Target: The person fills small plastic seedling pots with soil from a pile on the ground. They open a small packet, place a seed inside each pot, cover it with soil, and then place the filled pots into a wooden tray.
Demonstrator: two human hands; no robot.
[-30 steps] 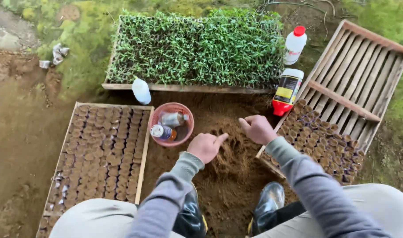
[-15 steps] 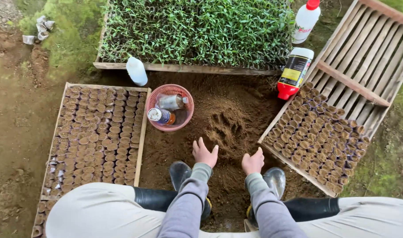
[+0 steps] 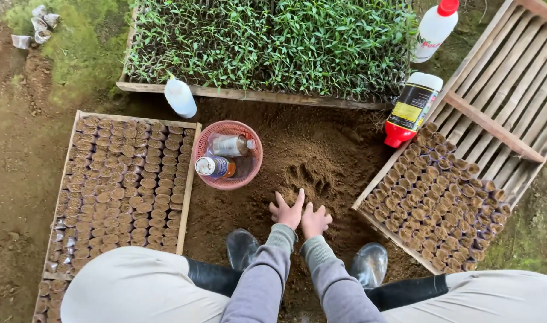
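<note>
Both hands are down on the loose soil pile [image 3: 309,161] right in front of the rubber boots [image 3: 242,248]: left hand [image 3: 287,209] and right hand [image 3: 315,219] sit side by side, touching, palms flat on the dirt with the fingers spread apart and holding nothing, like they're pressing or gathering the heap. There are finger grooves raked into the soil just beyond the hands. Everything sits in a ring around that pile, my guess is so it's all within arm's reach from a squat. Count-wise: two wooden trays of little soil-filled pots, the left tray [image 3: 190,173] looks completely packed, the right tray [image 3: 369,206] only has its near half filled and the far slats are bare. One big seedling tray [image 3: 249,94] full of green sprouts sits across the top. One pink basket [image 3: 251,173] lies between the left tray and the pile, with two small bottles lying in it, probably parked there so they don't roll into the dirt. Three more bottles are out loose: a small white bottle [image 3: 180,97] against the seedling tray, a red-capped white bottle [image 3: 435,27] top right, and a dark-labelled bottle [image 3: 412,107] standing upside down on its red cap by the right tray.
</note>
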